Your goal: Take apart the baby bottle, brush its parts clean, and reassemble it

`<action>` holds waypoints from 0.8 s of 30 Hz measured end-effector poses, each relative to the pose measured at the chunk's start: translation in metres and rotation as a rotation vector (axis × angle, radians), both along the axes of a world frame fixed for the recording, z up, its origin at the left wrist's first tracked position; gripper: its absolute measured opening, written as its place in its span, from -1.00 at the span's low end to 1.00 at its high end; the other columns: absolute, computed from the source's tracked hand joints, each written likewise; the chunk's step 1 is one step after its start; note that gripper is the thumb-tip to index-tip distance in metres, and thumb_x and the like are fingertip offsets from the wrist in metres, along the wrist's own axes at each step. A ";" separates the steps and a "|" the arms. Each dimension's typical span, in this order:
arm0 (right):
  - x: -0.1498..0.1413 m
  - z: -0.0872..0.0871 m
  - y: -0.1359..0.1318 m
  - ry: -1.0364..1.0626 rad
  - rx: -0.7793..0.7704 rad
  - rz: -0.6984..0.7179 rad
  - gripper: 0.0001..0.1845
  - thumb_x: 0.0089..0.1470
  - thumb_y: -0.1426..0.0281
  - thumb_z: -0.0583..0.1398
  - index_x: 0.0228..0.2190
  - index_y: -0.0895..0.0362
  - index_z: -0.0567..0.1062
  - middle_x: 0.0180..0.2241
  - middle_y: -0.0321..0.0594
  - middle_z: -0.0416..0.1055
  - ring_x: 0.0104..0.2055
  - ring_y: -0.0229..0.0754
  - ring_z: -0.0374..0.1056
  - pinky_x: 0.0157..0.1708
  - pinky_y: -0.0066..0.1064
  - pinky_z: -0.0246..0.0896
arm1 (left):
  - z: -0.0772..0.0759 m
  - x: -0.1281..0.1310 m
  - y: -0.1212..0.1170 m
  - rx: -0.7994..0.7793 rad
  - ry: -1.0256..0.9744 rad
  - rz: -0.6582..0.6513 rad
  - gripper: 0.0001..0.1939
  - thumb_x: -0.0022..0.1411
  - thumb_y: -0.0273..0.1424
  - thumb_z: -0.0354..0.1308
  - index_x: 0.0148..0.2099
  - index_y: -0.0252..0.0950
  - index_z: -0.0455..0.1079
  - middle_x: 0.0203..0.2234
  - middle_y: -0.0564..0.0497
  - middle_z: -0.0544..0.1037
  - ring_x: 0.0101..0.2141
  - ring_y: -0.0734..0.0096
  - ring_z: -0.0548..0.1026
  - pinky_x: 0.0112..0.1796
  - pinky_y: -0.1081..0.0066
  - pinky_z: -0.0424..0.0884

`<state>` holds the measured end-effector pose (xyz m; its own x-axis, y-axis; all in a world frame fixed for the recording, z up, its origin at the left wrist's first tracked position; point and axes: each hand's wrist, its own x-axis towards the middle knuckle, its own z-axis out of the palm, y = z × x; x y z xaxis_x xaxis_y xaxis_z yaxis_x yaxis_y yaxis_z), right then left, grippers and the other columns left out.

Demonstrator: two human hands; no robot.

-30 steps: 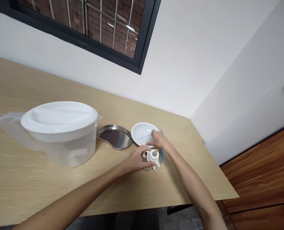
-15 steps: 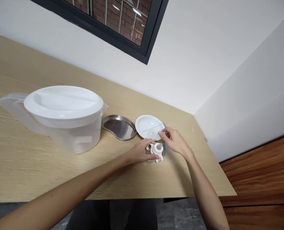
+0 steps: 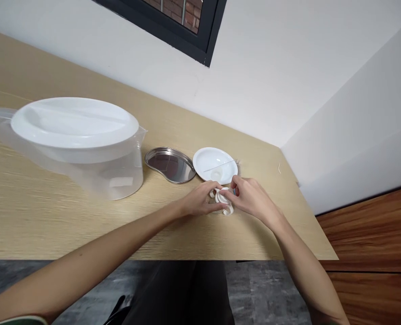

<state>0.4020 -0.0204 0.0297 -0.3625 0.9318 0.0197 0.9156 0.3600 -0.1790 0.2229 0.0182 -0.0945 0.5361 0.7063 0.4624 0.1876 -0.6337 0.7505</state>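
A small baby bottle with a white collar and two white side handles [image 3: 228,210] stands on the table. My left hand [image 3: 202,198] is closed around its left side, thumb in front and fingers behind. Over the top, my right hand [image 3: 249,194] pinches the teat, which its fingers hide. Just behind the hands lies a white bowl [image 3: 209,155] holding a pale round piece [image 3: 216,174], with a thin wire-like brush [image 3: 220,165] across it. A bit of something blue shows beside my right fingers, mostly covered.
A kidney-shaped steel tray [image 3: 173,167] touches or nearly touches the bowl's left side. Further left stands a large clear pitcher [image 3: 122,174] with a white lid [image 3: 75,122]. A thin white bent piece [image 3: 279,168] lies near the table's right edge, by the wall.
My right hand has come from the bowl's right edge down onto the bottle's top, covering the teat. My left hand keeps its hold. The view has tilted downward.
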 end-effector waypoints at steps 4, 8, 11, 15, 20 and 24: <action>0.002 0.002 0.000 0.019 0.041 0.042 -0.64 0.26 0.08 0.16 -0.42 0.08 0.32 -0.53 -0.36 0.37 -0.50 -0.27 0.24 -0.49 -0.44 -0.12 | 0.001 -0.001 0.000 -0.011 0.009 -0.008 -0.55 0.18 -0.05 0.29 -0.09 -0.30 0.40 -0.24 -0.03 0.53 -0.23 0.25 0.48 -0.19 0.34 0.33; 0.005 -0.001 0.003 0.048 0.039 0.108 -0.68 0.31 0.23 0.13 -0.45 0.11 0.31 -0.53 -0.36 0.36 -0.52 -0.31 0.20 -0.49 -0.44 -0.13 | 0.002 -0.002 0.000 -0.027 0.023 -0.003 -0.54 0.18 -0.06 0.29 -0.07 -0.31 0.41 -0.24 -0.05 0.53 -0.24 0.26 0.47 -0.19 0.34 0.33; 0.009 -0.001 0.007 0.075 0.014 0.196 -0.70 0.33 0.28 0.10 -0.44 0.13 0.33 -0.53 -0.35 0.35 -0.53 -0.33 0.18 -0.49 -0.44 -0.12 | 0.002 -0.003 0.000 -0.039 0.014 -0.026 -0.52 0.17 -0.06 0.29 -0.04 -0.32 0.41 -0.22 -0.06 0.54 -0.23 0.26 0.47 -0.19 0.35 0.34; 0.015 0.001 0.014 0.140 -0.073 0.243 -0.69 0.33 0.24 0.11 -0.42 0.13 0.39 -0.57 -0.38 0.32 -0.55 -0.34 0.15 -0.50 -0.45 -0.09 | -0.001 -0.003 0.002 -0.043 0.003 -0.049 -0.51 0.16 -0.05 0.31 -0.04 -0.32 0.41 -0.21 -0.07 0.55 -0.22 0.25 0.48 -0.16 0.33 0.34; 0.021 0.000 0.025 0.206 -0.130 0.255 -0.67 0.30 0.19 0.14 -0.41 0.15 0.45 -0.53 -0.36 0.38 -0.52 -0.34 0.21 -0.48 -0.47 0.01 | 0.000 -0.003 0.001 -0.046 -0.032 -0.035 -0.53 0.15 -0.09 0.33 -0.05 -0.32 0.41 -0.22 -0.05 0.55 -0.23 0.27 0.49 -0.19 0.35 0.34; 0.025 -0.003 0.030 0.216 -0.129 0.319 -0.72 0.30 0.23 0.15 -0.35 0.15 0.51 -0.48 -0.32 0.44 -0.48 -0.33 0.26 -0.42 -0.47 0.06 | 0.004 -0.003 0.000 -0.048 -0.035 -0.028 -0.55 0.13 -0.09 0.34 -0.11 -0.32 0.42 -0.27 -0.03 0.55 -0.28 0.30 0.47 -0.24 0.37 0.32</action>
